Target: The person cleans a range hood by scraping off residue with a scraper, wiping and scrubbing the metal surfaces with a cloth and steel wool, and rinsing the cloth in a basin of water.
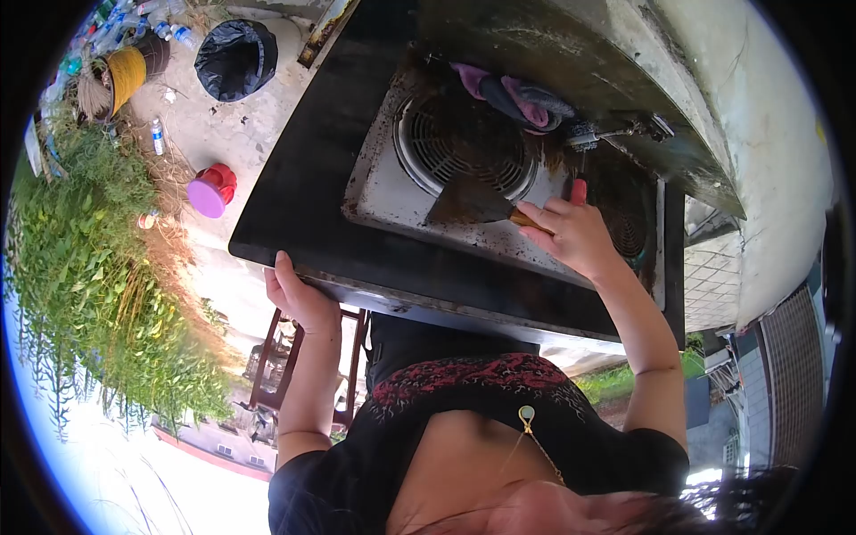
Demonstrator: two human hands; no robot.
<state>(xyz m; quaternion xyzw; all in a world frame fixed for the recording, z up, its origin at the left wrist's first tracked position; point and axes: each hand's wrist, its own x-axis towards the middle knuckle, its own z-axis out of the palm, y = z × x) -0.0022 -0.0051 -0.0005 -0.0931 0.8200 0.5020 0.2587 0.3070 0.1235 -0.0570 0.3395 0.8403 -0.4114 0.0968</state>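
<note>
Beside the near rim of a round grille point(419, 147), over a pale, dark-speckled panel point(379, 192), is a scraper point(470, 201) with a broad, dark blade and a brown handle. The right hand point(571, 230) is closed around that handle, its index finger stretched along it toward the blade; whether the blade's edge touches the panel I cannot tell. A red piece point(579, 191) shows just beyond the knuckles. The two hands are well apart: the left hand point(303, 299) is clamped on the near edge of the black-framed appliance point(303, 187) that carries the panel, near its left corner. Past the grille lies a crumpled pink and gray cloth point(517, 100). Farther out, on the ground to the left, stand a red stool point(212, 190) with a pink top and a black bag point(236, 61), open at its mouth; a plastic bottle point(158, 136) lies between them and the green plants point(98, 267).
</note>
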